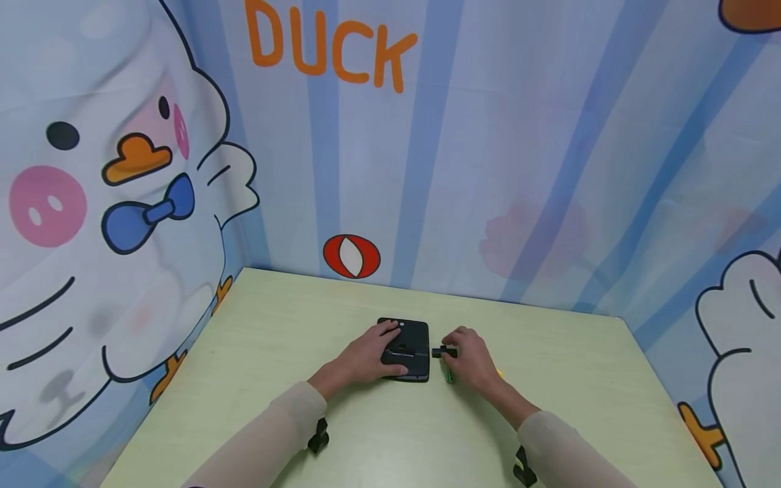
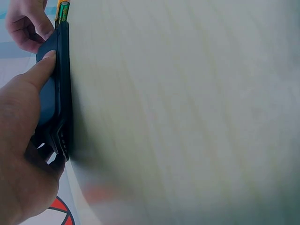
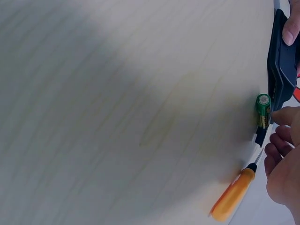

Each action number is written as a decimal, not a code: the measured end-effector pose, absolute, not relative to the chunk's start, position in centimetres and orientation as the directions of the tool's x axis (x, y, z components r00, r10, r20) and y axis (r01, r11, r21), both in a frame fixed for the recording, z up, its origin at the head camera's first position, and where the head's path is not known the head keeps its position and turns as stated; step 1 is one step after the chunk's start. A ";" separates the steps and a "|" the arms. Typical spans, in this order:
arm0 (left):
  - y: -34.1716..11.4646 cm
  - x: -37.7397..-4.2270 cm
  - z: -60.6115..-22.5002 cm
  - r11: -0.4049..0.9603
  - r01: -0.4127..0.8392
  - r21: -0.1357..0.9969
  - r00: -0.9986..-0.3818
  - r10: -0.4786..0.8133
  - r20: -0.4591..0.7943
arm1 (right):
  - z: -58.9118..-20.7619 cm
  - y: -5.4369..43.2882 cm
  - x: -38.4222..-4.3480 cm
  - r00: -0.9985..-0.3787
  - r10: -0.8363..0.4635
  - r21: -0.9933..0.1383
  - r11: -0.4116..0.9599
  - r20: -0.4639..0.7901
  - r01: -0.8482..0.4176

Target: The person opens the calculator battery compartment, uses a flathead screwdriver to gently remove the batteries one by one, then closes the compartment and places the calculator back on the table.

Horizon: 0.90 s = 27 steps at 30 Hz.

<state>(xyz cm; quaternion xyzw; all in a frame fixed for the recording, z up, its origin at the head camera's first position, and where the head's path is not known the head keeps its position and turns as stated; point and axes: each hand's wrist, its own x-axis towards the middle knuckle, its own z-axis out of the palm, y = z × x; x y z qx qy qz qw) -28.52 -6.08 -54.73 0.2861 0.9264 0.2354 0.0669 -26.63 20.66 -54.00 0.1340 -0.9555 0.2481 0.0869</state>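
Observation:
A black rectangular device (image 1: pixel 415 339) lies flat on the table, a recess across its upturned back. My left hand (image 1: pixel 366 352) grips it from the left. In the left wrist view the thumb of the left hand (image 2: pixel 23 122) presses on its face while the fingers curl round the edge. Just right of the device, my right hand (image 1: pixel 472 356) pinches a small black piece (image 1: pixel 436 352) between thumb and fingers; the contact is partly hidden. Beside those fingertips is a green battery (image 3: pixel 263 107), also seen below the right hand in the head view.
A screwdriver (image 3: pixel 234 194) with an orange handle lies on the table beside the right hand, mostly hidden by it in the head view. The pale table (image 1: pixel 293 312) meets a printed duck curtain (image 1: pixel 488 169) at its back and sides.

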 end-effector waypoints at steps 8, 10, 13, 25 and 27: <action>-6.1 -28.6 -54.8 0.727 0.498 0.473 -0.829 0.559 0.013 | -53.9 20.5 -26.7 -0.949 -0.225 -0.429 0.852 0.219 -0.301; -6.1 -28.6 -54.9 0.727 0.497 0.474 -0.830 0.558 0.013 | -54.0 20.5 -26.8 -0.948 -0.229 -0.425 0.852 0.220 -0.305; -6.1 -28.6 -55.0 0.729 0.499 0.468 -0.829 0.560 0.012 | -54.2 20.5 -26.8 -0.949 -0.233 -0.429 0.850 0.212 -0.304; -6.2 -28.7 -55.0 0.731 0.506 0.458 -0.826 0.564 0.012 | -54.3 20.3 -26.8 -0.956 -0.226 -0.436 0.853 0.189 -0.288; -6.2 -28.7 -55.0 0.730 0.506 0.459 -0.826 0.564 0.014 | -54.4 20.3 -26.8 -0.957 -0.224 -0.436 0.854 0.185 -0.284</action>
